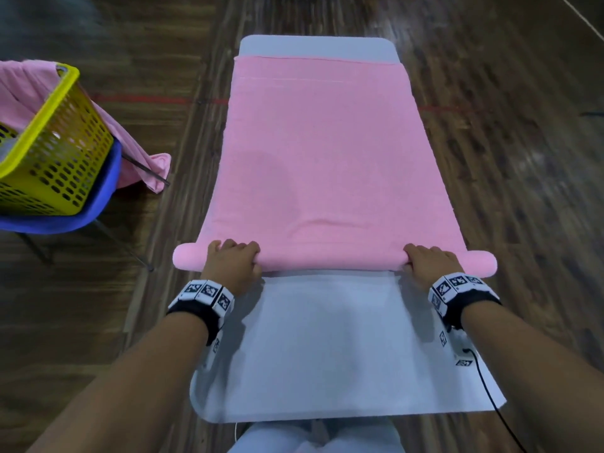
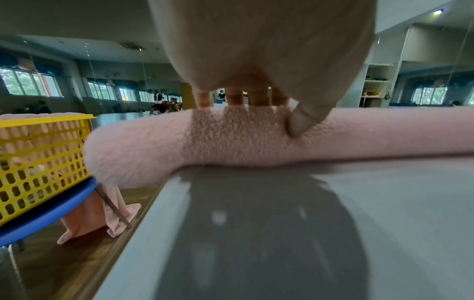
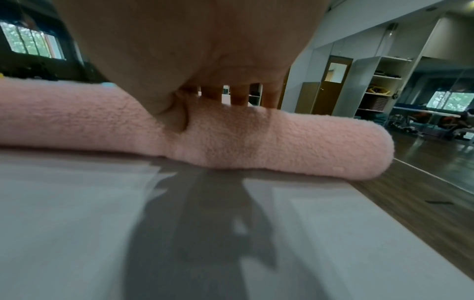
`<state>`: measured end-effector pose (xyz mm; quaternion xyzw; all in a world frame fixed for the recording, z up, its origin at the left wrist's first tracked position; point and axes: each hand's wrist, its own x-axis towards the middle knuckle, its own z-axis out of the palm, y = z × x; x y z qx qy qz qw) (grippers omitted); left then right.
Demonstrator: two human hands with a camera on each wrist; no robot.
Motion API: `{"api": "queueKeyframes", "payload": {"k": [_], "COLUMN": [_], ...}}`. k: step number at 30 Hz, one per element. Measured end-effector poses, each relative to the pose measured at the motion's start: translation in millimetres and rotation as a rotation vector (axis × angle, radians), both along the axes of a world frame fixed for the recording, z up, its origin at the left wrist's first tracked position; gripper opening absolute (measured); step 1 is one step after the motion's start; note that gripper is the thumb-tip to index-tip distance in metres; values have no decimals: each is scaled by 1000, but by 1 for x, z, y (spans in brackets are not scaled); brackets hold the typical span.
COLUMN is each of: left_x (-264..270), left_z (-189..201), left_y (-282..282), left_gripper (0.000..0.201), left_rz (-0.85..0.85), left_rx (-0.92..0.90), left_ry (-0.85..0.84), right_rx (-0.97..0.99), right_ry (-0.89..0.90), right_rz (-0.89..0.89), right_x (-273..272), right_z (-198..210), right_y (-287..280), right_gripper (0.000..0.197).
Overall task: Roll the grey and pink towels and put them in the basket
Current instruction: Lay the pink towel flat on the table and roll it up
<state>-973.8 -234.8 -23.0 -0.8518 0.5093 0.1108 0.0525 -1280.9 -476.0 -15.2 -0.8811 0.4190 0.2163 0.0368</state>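
Note:
A pink towel point(image 1: 323, 152) lies spread lengthwise on a white table point(image 1: 327, 348). Its near end is wound into a thick roll point(image 1: 327, 260) that sticks out past both table sides. My left hand point(image 1: 237, 258) grips the roll near its left end, fingers curled over the top. My right hand point(image 1: 423, 260) grips it near the right end the same way. In the left wrist view the thumb point(image 2: 300, 123) digs into the roll point(image 2: 143, 146). In the right wrist view the right hand point(image 3: 205, 97) pinches the roll point(image 3: 295, 142). The yellow basket point(image 1: 49, 158) stands at the left.
The basket rests on a blue chair point(image 1: 98, 204), with another pink cloth point(image 1: 143, 165) draped behind it and hanging to the dark wooden floor point(image 1: 506, 158). Something grey point(image 1: 6, 150) shows inside the basket. A black cable point(image 1: 490, 387) trails from my right wrist.

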Motion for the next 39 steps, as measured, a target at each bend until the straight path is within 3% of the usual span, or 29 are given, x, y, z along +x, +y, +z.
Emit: {"api": "queueKeyframes", "payload": {"k": [4, 6, 8, 10, 15, 20, 24, 27, 30, 34, 39], "left_x": [7, 3, -8, -20, -28, -1, 11, 6, -18, -38, -17], "left_z": [6, 3, -3, -13, -25, -10, 1, 6, 0, -17, -15], "left_y": [-15, -6, 9, 25, 41, 6, -23, -20, 1, 21, 0], "left_gripper": [34, 39, 25, 15, 50, 37, 39, 42, 29, 51, 51], "left_rz": [54, -1, -65, -107, -68, -14, 68, 67, -22, -25, 62], "left_rx": [156, -35, -300, -396, -235, -94, 58, -88, -242, -168, 15], "left_ry": [212, 69, -146, -189, -31, -5, 175, -13, -188, -82, -73], "right_rx": [40, -93, -230, -266, -156, -101, 14, -137, -182, -90, -28], "right_ry": [18, -117, -300, -357, -290, -126, 1, -170, -317, -269, -200], "right_rz": [-71, -30, 47, 150, 92, 24, -25, 14, 106, 156, 123], "right_x": [7, -3, -14, -24, -29, -1, 18, 5, -16, -35, -27], "right_z": [10, 5, -3, -13, -26, -9, 9, 9, 0, -16, -15], "right_y": [0, 7, 17, 31, 39, 6, -12, -11, 4, 18, -7], "right_gripper": [17, 23, 27, 30, 49, 34, 17, 23, 26, 47, 42]}}
